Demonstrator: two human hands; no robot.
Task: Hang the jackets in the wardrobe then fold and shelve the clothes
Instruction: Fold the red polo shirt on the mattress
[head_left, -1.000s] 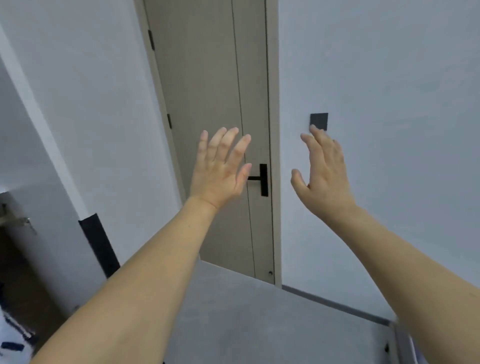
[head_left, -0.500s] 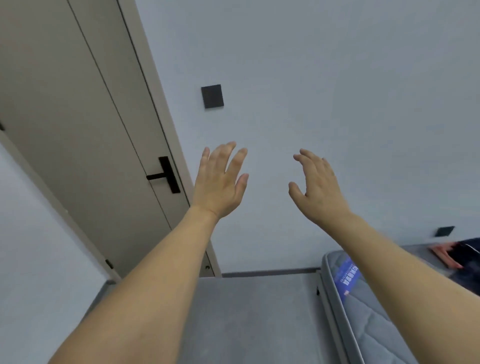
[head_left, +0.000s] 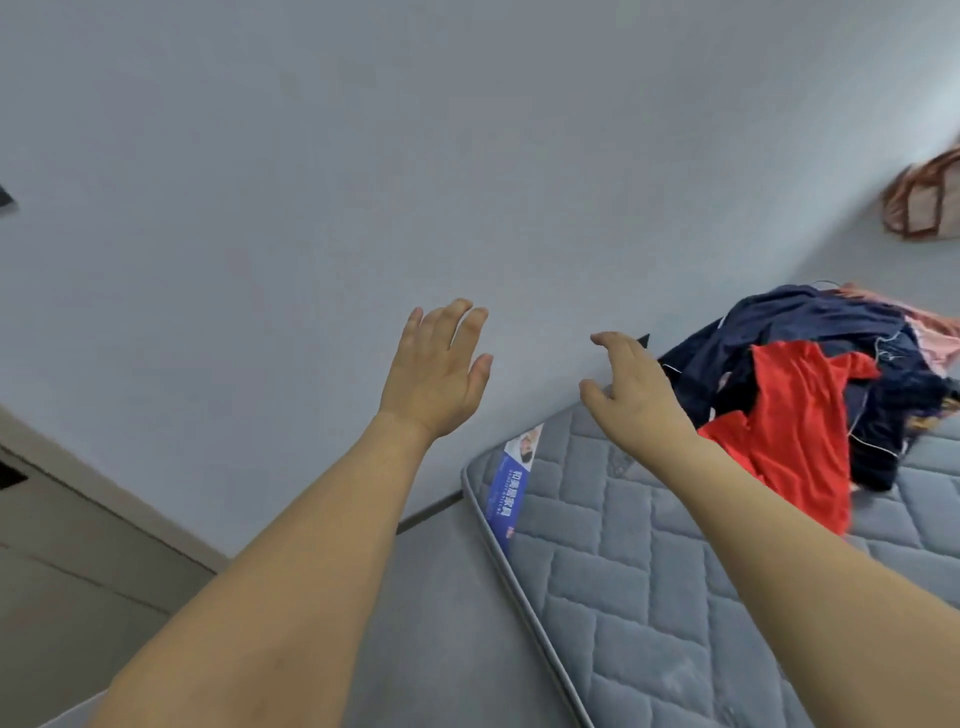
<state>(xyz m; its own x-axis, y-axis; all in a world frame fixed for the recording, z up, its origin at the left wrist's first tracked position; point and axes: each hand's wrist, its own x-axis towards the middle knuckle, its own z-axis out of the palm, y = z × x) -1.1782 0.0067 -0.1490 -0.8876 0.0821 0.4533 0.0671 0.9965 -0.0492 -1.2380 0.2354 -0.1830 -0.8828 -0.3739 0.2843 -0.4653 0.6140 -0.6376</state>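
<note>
Head cam: both hands, left (head_left: 435, 366) and right (head_left: 635, 385), hover empty with fingers loose. Clothes (head_left: 810, 384) sit heaped on the mattress (head_left: 649, 561), so nothing looks hung or folded yet.

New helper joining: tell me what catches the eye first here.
Two bare hands, left hand and right hand, raised open and holding nothing. To their right a heap of clothes, a red garment over navy ones, lies on the grey quilted mattress by the wall.
</note>
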